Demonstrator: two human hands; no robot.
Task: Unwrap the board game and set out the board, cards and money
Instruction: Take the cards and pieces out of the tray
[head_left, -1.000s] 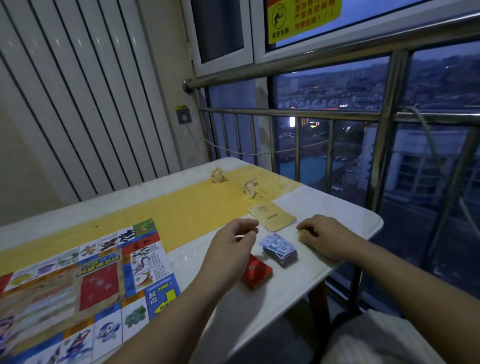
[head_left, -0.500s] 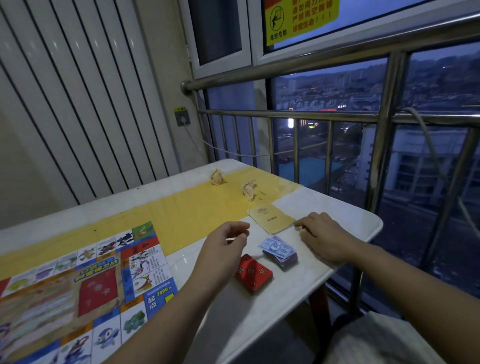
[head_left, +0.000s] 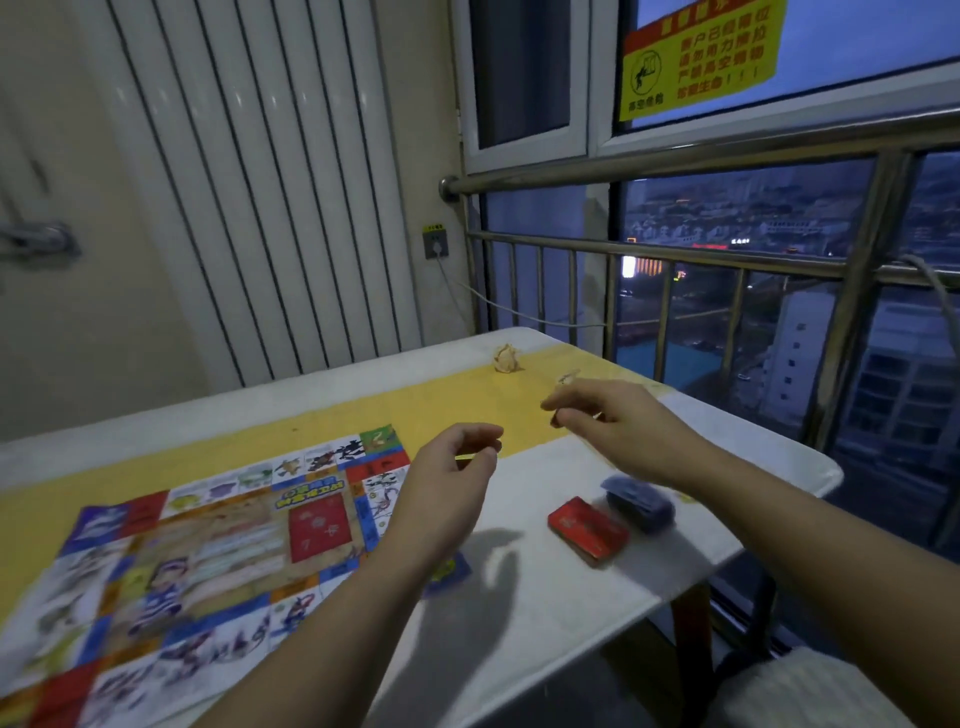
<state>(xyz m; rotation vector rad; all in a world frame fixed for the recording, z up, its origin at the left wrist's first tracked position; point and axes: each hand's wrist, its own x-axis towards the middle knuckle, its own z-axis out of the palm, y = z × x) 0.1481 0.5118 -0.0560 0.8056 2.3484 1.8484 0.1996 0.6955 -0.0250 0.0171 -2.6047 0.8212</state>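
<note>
Left hand (head_left: 447, 470) and right hand (head_left: 631, 431) risen off white table (head_left: 649, 582), fingers (head_left: 467, 432) curled, hold unclear, railing (head_left: 675, 167) beyond

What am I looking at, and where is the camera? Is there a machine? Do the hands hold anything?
No machine: these are a person's two bare hands, filmed by one camera worn on the head, looking down. The left hand and right hand hover over a table beside a window. On it lie the unfolded game board, a red card deck, a blue money stack and a crumpled wrapper. Fingers are curled, but blur hides whether they pinch anything.
</note>
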